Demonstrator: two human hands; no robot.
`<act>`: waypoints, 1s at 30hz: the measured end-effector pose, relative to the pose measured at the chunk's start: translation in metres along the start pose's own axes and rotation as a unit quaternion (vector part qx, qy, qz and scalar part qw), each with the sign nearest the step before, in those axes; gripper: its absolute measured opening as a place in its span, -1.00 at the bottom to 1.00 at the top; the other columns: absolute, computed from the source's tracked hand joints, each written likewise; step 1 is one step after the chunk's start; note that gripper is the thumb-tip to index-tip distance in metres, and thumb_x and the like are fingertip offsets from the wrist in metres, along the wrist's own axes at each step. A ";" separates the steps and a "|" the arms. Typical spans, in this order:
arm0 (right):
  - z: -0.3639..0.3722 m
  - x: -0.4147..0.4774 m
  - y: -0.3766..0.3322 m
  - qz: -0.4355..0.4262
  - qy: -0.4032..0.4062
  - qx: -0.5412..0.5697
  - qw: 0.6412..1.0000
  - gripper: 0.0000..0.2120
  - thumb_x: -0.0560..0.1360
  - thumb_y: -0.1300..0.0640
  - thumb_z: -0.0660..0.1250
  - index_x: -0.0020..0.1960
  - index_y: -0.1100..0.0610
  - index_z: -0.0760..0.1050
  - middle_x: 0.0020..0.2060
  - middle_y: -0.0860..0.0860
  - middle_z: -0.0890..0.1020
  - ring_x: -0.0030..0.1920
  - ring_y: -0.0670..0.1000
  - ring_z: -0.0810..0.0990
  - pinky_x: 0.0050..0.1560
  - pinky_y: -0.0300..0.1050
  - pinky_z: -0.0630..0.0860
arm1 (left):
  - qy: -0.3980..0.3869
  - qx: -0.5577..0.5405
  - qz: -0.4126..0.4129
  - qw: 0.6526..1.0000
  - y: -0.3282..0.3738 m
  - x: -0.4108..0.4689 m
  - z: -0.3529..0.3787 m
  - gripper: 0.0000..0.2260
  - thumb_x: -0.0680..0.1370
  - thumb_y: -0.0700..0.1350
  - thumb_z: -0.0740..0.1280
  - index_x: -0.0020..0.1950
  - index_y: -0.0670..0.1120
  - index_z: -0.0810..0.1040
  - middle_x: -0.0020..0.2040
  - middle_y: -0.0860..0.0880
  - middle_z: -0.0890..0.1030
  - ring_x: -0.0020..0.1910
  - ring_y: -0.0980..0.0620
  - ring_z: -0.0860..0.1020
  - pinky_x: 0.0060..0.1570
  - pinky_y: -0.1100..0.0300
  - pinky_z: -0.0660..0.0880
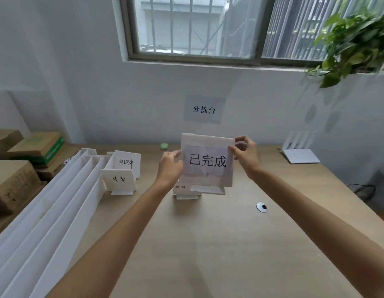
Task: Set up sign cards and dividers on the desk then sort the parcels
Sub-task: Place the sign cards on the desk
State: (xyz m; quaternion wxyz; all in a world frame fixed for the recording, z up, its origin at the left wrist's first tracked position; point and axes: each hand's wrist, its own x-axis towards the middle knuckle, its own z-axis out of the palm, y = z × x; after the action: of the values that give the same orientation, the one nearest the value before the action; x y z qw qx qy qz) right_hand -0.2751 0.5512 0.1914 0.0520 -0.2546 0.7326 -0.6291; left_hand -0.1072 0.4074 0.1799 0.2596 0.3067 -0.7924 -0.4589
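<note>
Holding the 已完成 sign card, we've got left hand fingers gripping its left edge, right hand fingers pinching the top-right corner; far wall label reads 分拣台.

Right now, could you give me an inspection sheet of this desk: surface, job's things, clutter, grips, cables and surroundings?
surface: light wooden desk, round white grommet near the middle.
job's things: white sign card printed 已完成 held upright; two handwritten white sign cards standing at left; long white folded dividers along the left edge; brown cardboard parcels stacked far left.
clutter: small green object by the wall; white router at back right.
grips: left hand and right hand each pinch a side of the printed card.
cables: dark cable past the desk's right edge.
surroundings: barred window, green leafy plant, paper notice on the white wall.
</note>
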 end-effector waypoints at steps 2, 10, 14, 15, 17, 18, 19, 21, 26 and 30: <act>-0.023 -0.011 0.003 -0.003 0.057 -0.045 0.997 -0.84 0.47 0.25 0.36 0.03 0.12 0.47 -0.18 0.08 0.57 -0.20 0.04 0.52 -0.17 -0.10 0.52 | -0.050 -0.044 0.000 0.998 0.007 -0.008 0.016 -0.72 0.53 -0.24 0.20 0.19 -0.14 0.57 0.07 -0.06 0.60 0.15 -0.08 0.55 0.11 0.13 0.44; -0.111 -0.035 0.040 0.011 -0.052 -0.131 0.990 -0.45 0.56 0.32 0.12 0.51 0.10 0.09 0.29 -0.14 0.39 0.28 -0.13 0.38 0.30 -0.16 0.34 | -0.087 -0.087 -0.023 0.992 0.033 -0.023 0.107 -0.66 0.54 -0.17 0.23 0.32 -0.12 0.46 0.18 -0.08 0.59 0.16 -0.01 0.53 0.10 0.18 0.44; -0.160 -0.016 0.066 0.032 -0.068 -0.093 0.993 -0.53 0.53 0.38 0.13 0.41 0.18 0.18 0.26 -0.06 0.45 0.27 -0.05 0.45 0.20 -0.16 0.42 | -0.106 -0.093 -0.034 0.989 0.048 -0.018 0.161 -0.69 0.55 -0.20 0.21 0.30 -0.16 0.44 0.17 -0.09 0.57 0.09 0.02 0.51 -0.03 0.26 0.37; -0.170 -0.010 0.073 0.039 -0.071 -0.084 0.993 -0.56 0.53 0.39 0.12 0.39 0.21 0.19 0.23 -0.04 0.46 0.22 -0.04 0.48 0.13 -0.18 0.43 | -0.109 -0.093 -0.039 0.989 0.050 -0.013 0.176 -0.70 0.55 -0.20 0.22 0.29 -0.16 0.45 0.18 -0.10 0.57 0.07 0.02 0.50 -0.03 0.26 0.36; -0.192 0.008 0.091 0.052 -0.079 -0.085 0.992 -0.60 0.53 0.40 0.12 0.35 0.21 0.20 0.15 -0.03 0.47 0.14 -0.03 0.50 0.07 -0.19 0.44 | -0.111 -0.101 -0.050 0.987 0.055 0.000 0.209 -0.71 0.54 -0.20 0.23 0.27 -0.17 0.44 0.19 -0.14 0.56 0.08 -0.01 0.51 -0.02 0.23 0.37; -0.203 0.019 0.103 0.059 -0.086 -0.094 0.990 -0.61 0.53 0.39 0.13 0.34 0.20 0.21 0.12 -0.04 0.48 0.12 -0.02 0.50 0.05 -0.19 0.45 | -0.110 -0.102 -0.060 0.987 0.056 0.007 0.228 -0.71 0.54 -0.20 0.23 0.27 -0.16 0.43 0.19 -0.15 0.55 0.09 -0.03 0.51 -0.02 0.21 0.38; -0.214 0.030 0.114 0.065 -0.095 -0.107 0.988 -0.61 0.53 0.37 0.13 0.33 0.18 0.23 0.10 -0.03 0.48 0.10 -0.02 0.50 0.02 -0.22 0.45 | -0.106 -0.101 -0.072 0.987 0.056 0.014 0.246 -0.70 0.54 -0.20 0.23 0.27 -0.16 0.42 0.19 -0.15 0.55 0.10 -0.04 0.51 -0.01 0.20 0.38; -0.236 0.053 0.135 0.073 -0.104 -0.130 0.983 -0.60 0.52 0.37 0.14 0.33 0.15 0.27 0.10 0.02 0.46 0.04 -0.02 0.49 -0.12 -0.34 0.45 | -0.101 -0.092 -0.102 0.985 0.055 0.025 0.283 -0.69 0.54 -0.19 0.23 0.28 -0.13 0.41 0.19 -0.13 0.54 0.06 -0.03 0.49 -0.02 0.19 0.37; -0.268 0.098 0.186 0.098 -0.158 -0.156 0.970 -0.58 0.49 0.38 0.11 0.30 0.11 0.36 0.08 0.01 0.50 0.08 -0.02 0.45 -0.05 -0.22 0.40 | -0.068 -0.079 -0.174 0.979 0.043 0.046 0.358 -0.68 0.54 -0.19 0.21 0.30 -0.10 0.44 0.18 -0.04 0.54 0.08 0.00 0.47 -0.01 0.21 0.34; -0.271 0.124 0.233 0.126 -0.203 -0.156 0.958 -0.52 0.49 0.35 0.12 0.39 0.09 0.28 0.28 0.02 0.45 0.28 -0.06 0.38 0.16 -0.21 0.27 | -0.062 -0.070 -0.211 0.973 0.022 0.065 0.396 -0.60 0.55 -0.15 0.22 0.39 -0.09 0.29 0.33 -0.04 0.45 0.18 -0.02 0.45 0.07 0.19 0.33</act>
State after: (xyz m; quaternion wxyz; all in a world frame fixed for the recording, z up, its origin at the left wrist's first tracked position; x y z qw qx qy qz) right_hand -0.5614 0.7582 0.0557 0.2385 -0.2872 0.8217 -0.4307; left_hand -0.4309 0.5940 0.0316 0.1278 0.4192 -0.6902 -0.5758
